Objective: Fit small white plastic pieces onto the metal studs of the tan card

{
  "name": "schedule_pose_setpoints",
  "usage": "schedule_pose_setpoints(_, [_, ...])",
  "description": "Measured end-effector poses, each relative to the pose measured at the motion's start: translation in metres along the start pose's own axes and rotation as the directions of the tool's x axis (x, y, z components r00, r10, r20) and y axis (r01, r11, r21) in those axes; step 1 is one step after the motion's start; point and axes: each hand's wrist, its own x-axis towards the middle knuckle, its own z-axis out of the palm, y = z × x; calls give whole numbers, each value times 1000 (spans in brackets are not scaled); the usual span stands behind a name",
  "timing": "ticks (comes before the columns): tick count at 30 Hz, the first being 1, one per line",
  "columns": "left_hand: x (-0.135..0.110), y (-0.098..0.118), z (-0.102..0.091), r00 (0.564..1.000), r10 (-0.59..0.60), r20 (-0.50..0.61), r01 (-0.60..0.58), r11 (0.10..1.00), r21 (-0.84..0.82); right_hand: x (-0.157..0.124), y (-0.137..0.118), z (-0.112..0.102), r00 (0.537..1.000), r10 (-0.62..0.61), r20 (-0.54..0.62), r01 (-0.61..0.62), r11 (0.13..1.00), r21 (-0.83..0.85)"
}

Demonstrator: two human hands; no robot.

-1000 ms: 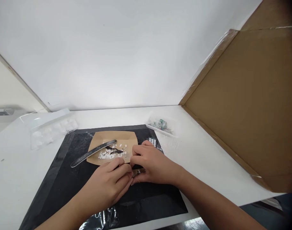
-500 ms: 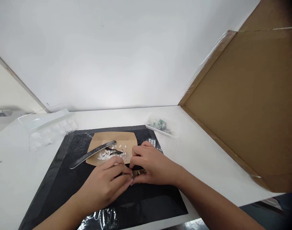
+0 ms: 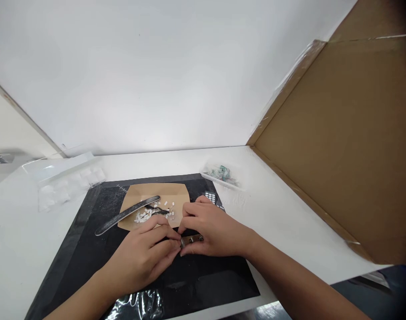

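Note:
My left hand [image 3: 152,251] is closed, its fingertips pinched together at the left end of a small brownish strip with shiny metal bits [image 3: 192,240]. A small pale, glossy piece shows at those fingertips, mostly covered. My right hand [image 3: 211,229] wraps around the strip, thumb below and fingers above, and the two hands' fingertips meet. Just behind them a brown paper tray [image 3: 136,192] holds small white bits [image 3: 143,216] and some dark scraps. A worn black nail file [image 3: 127,215] rests slantwise across the tray's left edge.
Under everything lies a black mat [image 3: 72,262] on the white table [image 3: 269,204]. Beyond my right hand are a sheet of white oval stickers [image 3: 210,197] and a clear box of small green packets [image 3: 223,173]. Clear plastic packaging [image 3: 69,182] lies left. A cardboard panel [image 3: 349,146] stands right.
The view has shifted slightly. Both hands stay on the strip, with only a small movement of the left fingertips at its end.

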Motion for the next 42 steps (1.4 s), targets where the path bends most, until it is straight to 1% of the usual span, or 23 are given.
schedule_pose_setpoints(4, [2, 2, -3, 999, 25, -27, -26, 1000, -14, 1, -1, -1, 1000, -1, -3, 1, 999, 37])
schedule_pose_setpoints(8, [3, 3, -7, 994, 60, -88, -61, 998, -12, 2, -3, -4, 1000, 2, -11, -2, 996, 89])
schedule_pose_setpoints(12, [2, 1, -11, 988, 22, -154, -22, 1000, 7, 0, 0, -15, 999, 31, -41, -24, 987, 159])
schedule_pose_setpoints(14, [1, -1, -11, 985, -4, -172, 7, 1000, 19, -3, 5, -24, 994, 87, -59, -76, 984, 162])
schedule_pose_setpoints(18, [-3, -7, -9, 982, -26, -189, 27, 1000, 3, -12, 21, -40, 970, 209, -121, -204, 977, 59])
schedule_pose_setpoints(22, [-6, -9, -6, 988, -56, -144, 56, 998, -4, -19, 36, -48, 952, 282, -120, -281, 959, 25])
schedule_pose_setpoints(26, [-2, -4, -6, 994, -65, -85, 69, 997, 42, -23, 44, -50, 936, 331, -119, -334, 943, -1])
schedule_pose_setpoints(33, [5, 4, 0, 1000, 4, 12, -6, 989, 149, -30, 53, -51, 906, 422, -44, -422, 907, 1])
schedule_pose_setpoints(37, [7, 6, 4, 1000, 10, 1, -10, 978, 208, -32, 55, -50, 904, 427, -1, -427, 904, 24])
schedule_pose_setpoints(42, [10, 8, 7, 999, -10, -39, 18, 979, 202, -28, 50, -49, 919, 394, 22, -395, 917, 59])
